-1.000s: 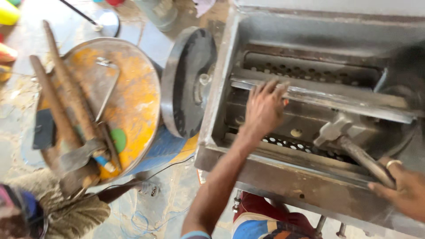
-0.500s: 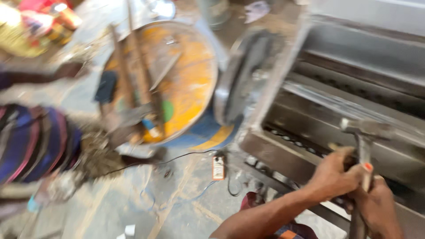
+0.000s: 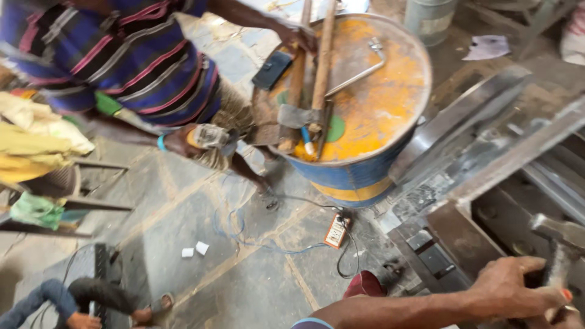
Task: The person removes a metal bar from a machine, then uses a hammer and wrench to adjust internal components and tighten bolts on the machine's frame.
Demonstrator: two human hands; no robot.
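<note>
down at the lower right, the left hand (image 3: 509,286) is wrapped around the handle of a hammer (image 3: 563,244), fingers curled tight on the shaft just below the grey metal head, which stands upright over the edge of a steel machine frame (image 3: 463,234). the right hand (image 3: 563,317) shows only as a sliver at the bottom corner, a thumb with a red nail pressed against the same handle; whether its fingers are clenched cannot be told, as most of it is cut off. well apart, up and to the left, stands a blue drum (image 3: 353,173) with a worn yellow lid, and on that lid lie long rusty tools (image 3: 323,55), a bent metal rod (image 3: 359,70) and a dark phone (image 3: 271,70). another person in a striped shirt (image 3: 122,55) bends beside the drum, one hand at its rim. a thin cable (image 3: 268,244) trails across the stone floor to a small orange box (image 3: 336,230) near the drum's base.
</note>
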